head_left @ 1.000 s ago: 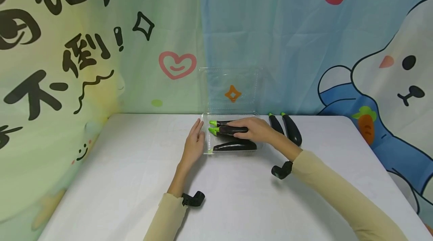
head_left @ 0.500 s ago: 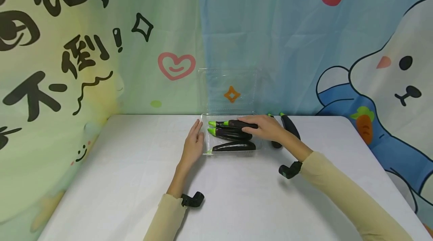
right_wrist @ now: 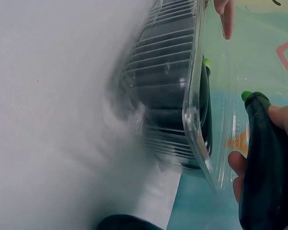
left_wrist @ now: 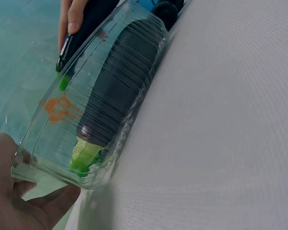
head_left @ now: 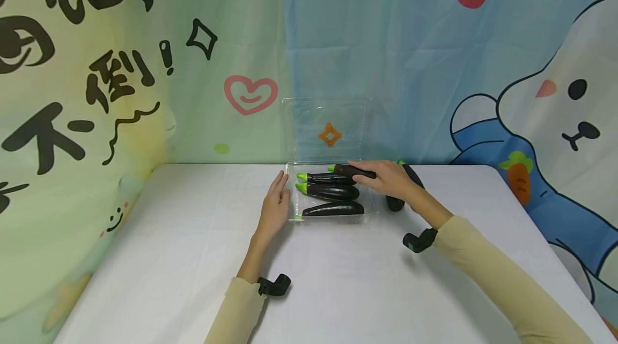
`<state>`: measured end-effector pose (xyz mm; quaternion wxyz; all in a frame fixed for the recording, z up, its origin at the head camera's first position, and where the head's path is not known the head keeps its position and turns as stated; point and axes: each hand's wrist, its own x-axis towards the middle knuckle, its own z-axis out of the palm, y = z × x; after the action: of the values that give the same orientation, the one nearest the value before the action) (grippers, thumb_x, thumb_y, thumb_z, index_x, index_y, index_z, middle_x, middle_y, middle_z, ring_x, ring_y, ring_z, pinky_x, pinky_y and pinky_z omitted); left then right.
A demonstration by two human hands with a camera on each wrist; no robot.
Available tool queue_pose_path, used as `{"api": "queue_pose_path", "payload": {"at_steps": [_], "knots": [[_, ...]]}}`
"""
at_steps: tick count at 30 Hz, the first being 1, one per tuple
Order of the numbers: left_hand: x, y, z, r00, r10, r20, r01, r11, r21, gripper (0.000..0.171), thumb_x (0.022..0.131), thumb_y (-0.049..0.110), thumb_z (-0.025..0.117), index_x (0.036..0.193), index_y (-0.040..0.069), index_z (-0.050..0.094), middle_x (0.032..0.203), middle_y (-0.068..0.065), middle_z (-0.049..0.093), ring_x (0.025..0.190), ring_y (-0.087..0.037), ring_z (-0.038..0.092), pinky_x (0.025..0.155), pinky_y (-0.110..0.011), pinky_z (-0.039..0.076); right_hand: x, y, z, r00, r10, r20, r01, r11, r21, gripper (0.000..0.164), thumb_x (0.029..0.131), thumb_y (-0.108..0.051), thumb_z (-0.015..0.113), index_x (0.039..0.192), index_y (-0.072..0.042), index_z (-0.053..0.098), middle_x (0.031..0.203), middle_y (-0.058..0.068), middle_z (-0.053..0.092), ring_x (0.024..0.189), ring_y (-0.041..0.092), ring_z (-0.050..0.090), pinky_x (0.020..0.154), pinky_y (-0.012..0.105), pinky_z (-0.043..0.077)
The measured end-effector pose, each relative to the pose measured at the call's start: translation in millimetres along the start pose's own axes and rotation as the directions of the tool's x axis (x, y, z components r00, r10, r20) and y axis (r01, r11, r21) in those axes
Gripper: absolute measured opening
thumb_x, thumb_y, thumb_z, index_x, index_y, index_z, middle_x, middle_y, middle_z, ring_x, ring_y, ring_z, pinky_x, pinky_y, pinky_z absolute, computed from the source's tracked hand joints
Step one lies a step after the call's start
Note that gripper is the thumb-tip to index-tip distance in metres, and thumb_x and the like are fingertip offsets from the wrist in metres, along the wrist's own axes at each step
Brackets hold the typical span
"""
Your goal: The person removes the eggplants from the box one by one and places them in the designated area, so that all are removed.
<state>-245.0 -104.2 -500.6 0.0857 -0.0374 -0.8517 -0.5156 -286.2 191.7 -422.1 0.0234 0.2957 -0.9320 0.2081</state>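
Note:
My right hand (head_left: 392, 178) grips a dark purple eggplant (head_left: 353, 170) with a green stem, over the back of a clear plastic box (head_left: 291, 212). In the right wrist view the thumb and fingers wrap round this held eggplant (right_wrist: 266, 163). Inside the box lie a front eggplant (head_left: 333, 209), a middle eggplant (head_left: 330, 191) and, behind them, a third eggplant (head_left: 330, 178), stems to the left. My left hand (head_left: 276, 207) rests against the box's left wall, its fingers straight in the head view. The left wrist view shows its fingers (left_wrist: 58, 203) at the box's near corner.
The box's clear lid (head_left: 309, 113) stands raised at the back, before the printed curtain (head_left: 410, 65). On the white table (head_left: 338, 279), right of the box, lie one eggplant (head_left: 395, 204) partly under the right hand and another eggplant (head_left: 412, 174) behind the arm.
My right hand has moved right and toward the back, carrying the eggplant off the others, which show more fully now. The left hand keeps its place at the box.

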Motion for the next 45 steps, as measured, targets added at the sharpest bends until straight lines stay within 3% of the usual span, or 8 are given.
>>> {"api": "queue_pose_path", "payload": {"at_steps": [3, 6, 9, 11, 14, 26, 36, 45], "knots": [[0.2, 0.3, 0.2, 1.0, 0.001, 0.0, -0.001, 1.0, 0.002, 0.045, 0.101, 0.013, 0.04, 0.146, 0.004, 0.042, 0.158, -0.007, 0.034, 0.147, -0.025, 0.029, 0.121, -0.046, 0.025, -2, 1, -1, 0.999, 0.024, -0.024, -0.024, 1.0, 0.008, 0.048, 0.094, -0.034, 0.061, 0.14, -0.019, 0.054, 0.137, 0.013, 0.059, 0.044, 0.012, 0.036, 0.043, 0.025, 0.023], [0.7, -0.1, 0.7, 1.0, 0.0, 0.002, 0.0, 1.0, 0.005, 0.046, 0.101, 0.013, 0.04, 0.146, 0.005, 0.042, 0.158, -0.006, 0.034, 0.147, -0.025, 0.029, 0.121, -0.046, 0.025, -4, 3, -2, 0.997, 0.051, -0.054, -0.05, 0.999, 0.022, 0.048, 0.094, -0.033, 0.061, 0.14, -0.02, 0.054, 0.137, 0.013, 0.059, 0.048, 0.016, 0.045, 0.043, 0.025, 0.026], [0.5, 0.1, 0.5, 1.0, -0.004, 0.003, 0.004, 1.0, 0.007, 0.046, 0.101, 0.013, 0.04, 0.146, 0.005, 0.042, 0.158, -0.005, 0.033, 0.147, -0.025, 0.029, 0.121, -0.046, 0.026, -6, 6, -2, 0.993, 0.089, -0.083, -0.086, 0.996, 0.036, 0.047, 0.094, -0.034, 0.061, 0.139, -0.024, 0.054, 0.138, 0.013, 0.059, 0.076, 0.028, 0.066, 0.048, 0.027, 0.036], [0.4, -0.2, 0.6, 1.0, -0.004, 0.005, 0.004, 1.0, 0.004, 0.046, 0.101, 0.013, 0.04, 0.146, 0.005, 0.042, 0.158, -0.004, 0.033, 0.147, -0.025, 0.029, 0.12, -0.047, 0.026, -9, 8, -2, 0.987, 0.12, -0.104, -0.114, 0.991, 0.063, 0.046, 0.095, -0.036, 0.061, 0.139, -0.025, 0.055, 0.138, 0.013, 0.059, 0.101, 0.033, 0.066, 0.056, 0.031, 0.044], [0.1, 0.4, 0.6, 1.0, -0.007, 0.006, 0.007, 1.0, 0.0, 0.046, 0.101, 0.013, 0.04, 0.146, 0.005, 0.042, 0.159, -0.004, 0.033, 0.147, -0.024, 0.029, 0.121, -0.045, 0.026, -12, 12, -3, 0.977, 0.157, -0.143, -0.143, 0.984, 0.108, 0.047, 0.094, -0.037, 0.062, 0.139, -0.025, 0.055, 0.138, 0.014, 0.058, 0.115, 0.035, 0.061, 0.07, 0.037, 0.05], [-0.1, -0.2, 1.3, 1.0, -0.006, 0.006, 0.006, 1.0, 0.009, 0.045, 0.102, 0.013, 0.039, 0.146, 0.006, 0.042, 0.159, -0.003, 0.033, 0.147, -0.023, 0.029, 0.121, -0.045, 0.026, -26, 25, -3, 0.952, 0.145, -0.271, -0.132, 0.989, 0.068, 0.048, 0.09, -0.029, 0.069, 0.136, -0.022, 0.059, 0.129, 0.014, 0.064, 0.104, 0.035, 0.064, 0.072, 0.043, 0.051], [0.7, 0.2, 0.7, 1.0, -0.001, 0.01, 0.001, 1.0, 0.016, 0.046, 0.102, 0.012, 0.039, 0.146, 0.005, 0.042, 0.159, -0.004, 0.033, 0.147, -0.024, 0.029, 0.122, -0.044, 0.024, -46, 40, -6, 0.911, 0.26, -0.319, -0.249, 0.966, 0.076, 0.047, 0.095, -0.038, 0.06, 0.14, -0.028, 0.053, 0.139, 0.017, 0.057, 0.109, 0.039, 0.061, 0.067, 0.038, 0.043], [-0.3, 0.6, -0.1, 1.0, -0.008, 0.013, 0.008, 1.0, 0.011, 0.046, 0.102, 0.015, 0.039, 0.147, 0.006, 0.041, 0.159, -0.003, 0.031, 0.148, -0.025, 0.028, 0.121, -0.045, 0.025, -68, 57, -14, 0.871, 0.371, -0.323, -0.358, 0.928, 0.1, 0.051, 0.098, -0.04, 0.053, 0.145, -0.021, 0.047, 0.139, 0.026, 0.053, 0.109, 0.045, 0.057, 0.071, 0.052, 0.044]]}}
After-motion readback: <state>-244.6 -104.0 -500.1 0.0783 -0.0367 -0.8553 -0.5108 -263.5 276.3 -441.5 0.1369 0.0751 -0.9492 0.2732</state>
